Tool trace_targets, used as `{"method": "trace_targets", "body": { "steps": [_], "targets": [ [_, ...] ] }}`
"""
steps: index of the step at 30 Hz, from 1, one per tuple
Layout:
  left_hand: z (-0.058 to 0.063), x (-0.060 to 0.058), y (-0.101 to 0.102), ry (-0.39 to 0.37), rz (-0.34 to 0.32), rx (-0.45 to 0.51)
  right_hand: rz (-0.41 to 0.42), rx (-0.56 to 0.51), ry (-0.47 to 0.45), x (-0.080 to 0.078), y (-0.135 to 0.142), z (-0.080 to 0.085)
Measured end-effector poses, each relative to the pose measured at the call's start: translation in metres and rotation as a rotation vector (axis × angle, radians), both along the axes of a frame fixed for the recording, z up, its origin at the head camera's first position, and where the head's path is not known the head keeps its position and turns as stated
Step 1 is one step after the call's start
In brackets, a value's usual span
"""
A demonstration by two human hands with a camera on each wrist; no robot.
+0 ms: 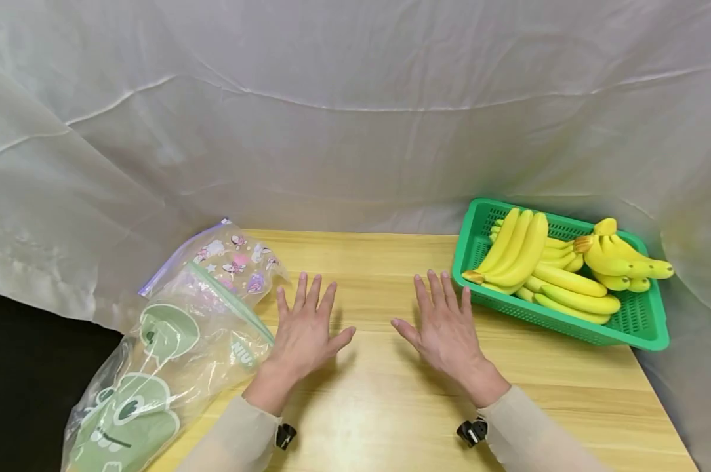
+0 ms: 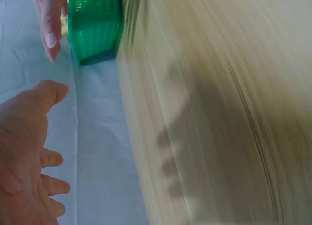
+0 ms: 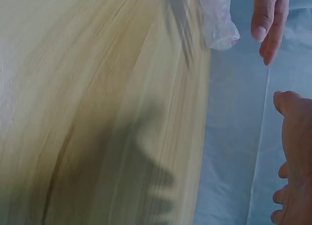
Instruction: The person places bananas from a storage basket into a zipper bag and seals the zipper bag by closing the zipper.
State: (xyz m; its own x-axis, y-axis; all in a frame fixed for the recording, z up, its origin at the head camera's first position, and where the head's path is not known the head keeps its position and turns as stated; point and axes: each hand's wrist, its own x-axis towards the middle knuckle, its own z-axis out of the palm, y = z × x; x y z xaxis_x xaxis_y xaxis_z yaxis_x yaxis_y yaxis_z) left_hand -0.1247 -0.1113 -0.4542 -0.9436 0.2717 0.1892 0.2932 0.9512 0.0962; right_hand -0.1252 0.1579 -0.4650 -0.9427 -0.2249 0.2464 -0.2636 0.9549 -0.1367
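Note:
My left hand (image 1: pixel 305 333) hovers over the wooden table with its fingers spread, and it holds nothing. Close by on its left lie two clear plastic zip bags: a large one with green cartoon prints (image 1: pixel 155 373) and, partly under it, one with pink and purple prints (image 1: pixel 237 259). My right hand (image 1: pixel 450 331) is likewise spread and bare above the table, left of a green plastic basket (image 1: pixel 574 331). Several bunches of yellow bananas (image 1: pixel 521 252) fill the basket, and one bunch (image 1: pixel 621 255) overhangs its right rim. In the left wrist view, the thumb (image 2: pixel 53 94) stands apart from the fingers.
Pale grey cloth (image 1: pixel 355 131) hangs behind the table and along both sides. Bare wood (image 1: pixel 355 393) of the tabletop lies between the hands. The basket stands at the back right, against the cloth; the large bag extends past the table's left edge.

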Motion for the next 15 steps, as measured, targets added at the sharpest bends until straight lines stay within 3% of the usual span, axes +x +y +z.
{"method": "trace_targets", "body": {
  "steps": [10,15],
  "targets": [
    [0.0,0.008,-0.034,0.04,0.104,0.168,0.006,-0.033,-0.001,0.003,-0.009,-0.005],
    [-0.002,0.011,-0.068,0.101,0.223,0.275,0.018,-0.049,0.003,0.007,-0.012,-0.009]
  ]
}}
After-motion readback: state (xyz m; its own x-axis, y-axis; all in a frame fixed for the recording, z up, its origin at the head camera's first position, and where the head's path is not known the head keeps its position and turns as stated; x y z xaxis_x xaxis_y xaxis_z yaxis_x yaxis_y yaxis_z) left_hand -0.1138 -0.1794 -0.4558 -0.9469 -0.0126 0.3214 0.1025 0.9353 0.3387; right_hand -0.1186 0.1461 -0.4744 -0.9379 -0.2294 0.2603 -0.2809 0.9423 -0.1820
